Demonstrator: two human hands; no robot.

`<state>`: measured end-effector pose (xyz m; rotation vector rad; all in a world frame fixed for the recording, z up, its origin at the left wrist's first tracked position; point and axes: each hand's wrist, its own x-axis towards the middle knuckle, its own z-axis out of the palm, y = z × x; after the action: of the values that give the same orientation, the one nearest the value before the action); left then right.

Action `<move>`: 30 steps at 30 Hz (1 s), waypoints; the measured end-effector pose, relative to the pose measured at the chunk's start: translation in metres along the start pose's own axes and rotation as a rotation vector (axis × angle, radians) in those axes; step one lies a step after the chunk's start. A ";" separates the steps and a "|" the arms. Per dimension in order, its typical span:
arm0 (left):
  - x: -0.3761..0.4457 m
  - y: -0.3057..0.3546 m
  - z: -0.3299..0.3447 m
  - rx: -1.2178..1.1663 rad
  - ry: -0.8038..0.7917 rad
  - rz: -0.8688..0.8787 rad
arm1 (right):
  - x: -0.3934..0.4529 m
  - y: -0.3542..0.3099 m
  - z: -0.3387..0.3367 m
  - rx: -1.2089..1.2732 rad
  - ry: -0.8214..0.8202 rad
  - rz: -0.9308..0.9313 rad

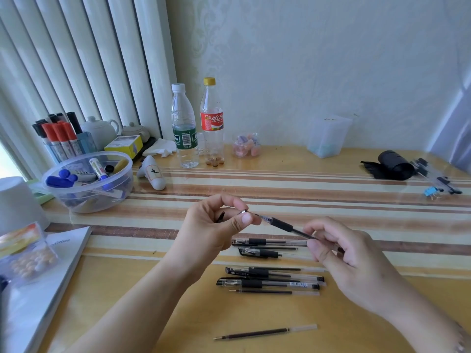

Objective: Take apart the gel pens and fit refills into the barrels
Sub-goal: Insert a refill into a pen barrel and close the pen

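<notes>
A gel pen (pixel 280 223) with a black grip is held slanted above the desk between both hands. My left hand (pixel 219 225) pinches its metal tip end between thumb and forefinger, and a black cap shows inside that palm. My right hand (pixel 344 253) pinches the clear barrel's rear end. Below them lie several gel pens (pixel 267 282) and loose refills in two groups. A single refill (pixel 265 333) lies alone near the desk's front edge.
A clear bowl of markers (pixel 89 182) sits at the left, with a marker cup behind it. Two plastic bottles (pixel 196 126) stand at the back. A white booklet (pixel 51 276) lies front left. A black roll (pixel 392 165) and small parts lie at the right.
</notes>
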<state>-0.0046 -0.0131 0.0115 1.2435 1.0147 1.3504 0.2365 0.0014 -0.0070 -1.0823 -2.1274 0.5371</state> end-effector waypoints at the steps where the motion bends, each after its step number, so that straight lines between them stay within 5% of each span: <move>1: 0.000 0.000 0.000 0.004 -0.003 0.001 | 0.000 0.000 0.000 -0.004 0.000 -0.004; 13: -0.005 -0.009 0.003 0.527 0.026 0.124 | 0.002 0.001 -0.005 -0.138 0.085 -0.088; 21: -0.005 -0.006 0.002 0.431 0.024 0.182 | -0.001 -0.004 0.001 0.083 -0.080 0.051; 30: -0.004 -0.006 0.003 0.465 0.021 0.203 | 0.002 -0.003 0.000 0.078 0.041 0.055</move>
<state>-0.0012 -0.0166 0.0052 1.7173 1.2921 1.3231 0.2342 0.0015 -0.0040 -1.1017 -2.0289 0.6139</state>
